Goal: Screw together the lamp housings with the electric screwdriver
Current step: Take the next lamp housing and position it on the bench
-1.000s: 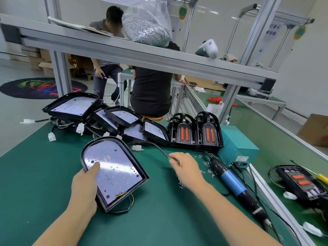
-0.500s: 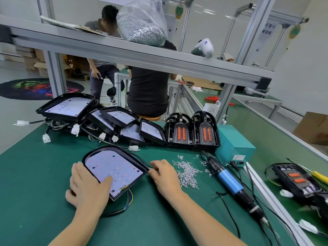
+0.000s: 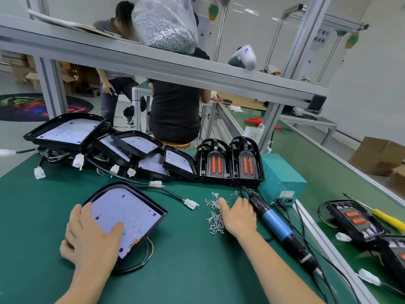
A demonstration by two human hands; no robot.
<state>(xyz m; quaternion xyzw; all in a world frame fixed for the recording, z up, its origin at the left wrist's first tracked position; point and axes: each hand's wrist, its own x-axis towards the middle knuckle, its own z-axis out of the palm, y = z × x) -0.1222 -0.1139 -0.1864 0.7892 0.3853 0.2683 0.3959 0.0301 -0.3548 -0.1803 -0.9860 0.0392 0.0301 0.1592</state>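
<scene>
A black lamp housing (image 3: 131, 212) with a white LED board lies flat on the green mat at front left. My left hand (image 3: 92, 238) rests on its near-left corner, thumb flat on the board. Its cable ends in a white connector (image 3: 190, 203) lying loose on the mat. My right hand (image 3: 240, 217) is laid over a pile of small loose screws (image 3: 213, 224), index finger stretched forward, nothing visibly held. The blue electric screwdriver (image 3: 277, 223) lies on the mat just right of that hand, untouched.
Several more LED housings (image 3: 122, 148) are stacked at the back, beside two black covers with orange lenses (image 3: 228, 160). A teal power box (image 3: 282, 179) stands behind the screwdriver. Another lamp (image 3: 355, 218) and a yellow screwdriver (image 3: 389, 220) lie at right. Overhead, a shelf carries a screw bag (image 3: 164, 27).
My right hand left the housing's right edge and moved right onto the screw pile. The housing stays flat under my left hand, and its connector now lies free on the mat.
</scene>
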